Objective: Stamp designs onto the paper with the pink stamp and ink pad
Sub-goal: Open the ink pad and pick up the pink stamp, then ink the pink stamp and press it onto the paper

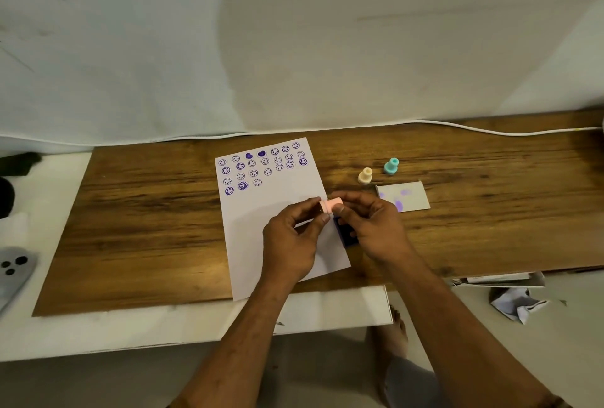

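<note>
While the tabletop (147,211) carries the half-stamped paper (261,211), I see both hands (333,221) pinching the pink stamp (331,204) over its right edge, above the ink pad (346,233), where fumbling could smudge it.

Both forearms enter from 6 o'clock, bare, converging toward centre; left hand (292,237) back-up, fingers curled, thumb and forefinger pinched at its 1 o'clock side; right hand (372,227) back-up, fingers bent inward toward 9 o'clock, fingertips meeting the left's; both closed on one small item held between them; wrists straight.
</note>
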Demonstrator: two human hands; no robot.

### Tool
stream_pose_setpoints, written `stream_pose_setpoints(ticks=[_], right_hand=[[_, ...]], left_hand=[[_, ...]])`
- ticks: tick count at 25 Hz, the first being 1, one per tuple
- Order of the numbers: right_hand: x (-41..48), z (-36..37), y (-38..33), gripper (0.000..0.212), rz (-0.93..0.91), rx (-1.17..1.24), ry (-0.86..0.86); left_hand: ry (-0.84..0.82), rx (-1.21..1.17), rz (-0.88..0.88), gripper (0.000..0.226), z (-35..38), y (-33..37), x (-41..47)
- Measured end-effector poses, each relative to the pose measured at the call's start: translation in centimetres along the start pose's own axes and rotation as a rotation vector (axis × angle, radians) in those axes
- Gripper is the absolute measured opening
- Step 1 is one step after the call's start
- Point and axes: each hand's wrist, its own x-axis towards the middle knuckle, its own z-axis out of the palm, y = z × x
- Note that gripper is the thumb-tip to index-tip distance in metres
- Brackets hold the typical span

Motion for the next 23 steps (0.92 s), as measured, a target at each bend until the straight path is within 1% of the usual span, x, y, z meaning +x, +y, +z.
stream_pose_setpoints(ticks=[4, 7, 11, 14, 17, 19, 20, 21, 23], right_hand=[[-0.3, 0.1, 0.0, 0.022, -0.029, 0.001, -0.029], [-0.5, 0.1, -0.2, 0.025, -0.081, -0.002, -0.046], [-0.4, -0.5, -0.3, 0.026, -0.185, -0.146, -0.033], [-0.5, -1.2, -0.2, 0.027, -0.211, -0.195, -0.033], [-0.7, -1.6, -0.3, 0.026, -0.246, -0.158, -0.036], [-0.6, -2.0, -0.4, 0.027, -0.246, -0.107, -0.025], [-0.6, -2.2, -0.5, 0.028, -0.247, -0.12, -0.019], [-0.6, -2.5, -0.5, 0.028, -0.253, -0.176, -0.003], [-0.5, -3.1, -0.2, 0.027, -0.293, -0.391, 0.043]], left_hand=[[0.02, -0.002, -0.008, 0.031, -0.1, -0.4, 0.1], [0.003, -0.064, -0.046, 0.031, -0.1, -0.5, 0.5], [-0.017, -0.166, -0.094, 0.031, 0.1, -0.4, 0.5], [-0.064, -0.235, -0.112, 0.03, 0.4, -0.3, 0.4], [-0.1, -0.308, -0.136, 0.021, 0.3, -0.1, 0.5], [-0.094, -0.359, -0.152, 0.019, 0.0, 0.0, 0.5], [-0.078, -0.362, -0.153, 0.019, -0.1, 0.0, 0.6], [-0.059, -0.359, -0.151, 0.018, -0.3, -0.1, 0.8], [-0.011, -0.345, -0.146, 0.018, -0.8, -0.3, 1.0]])
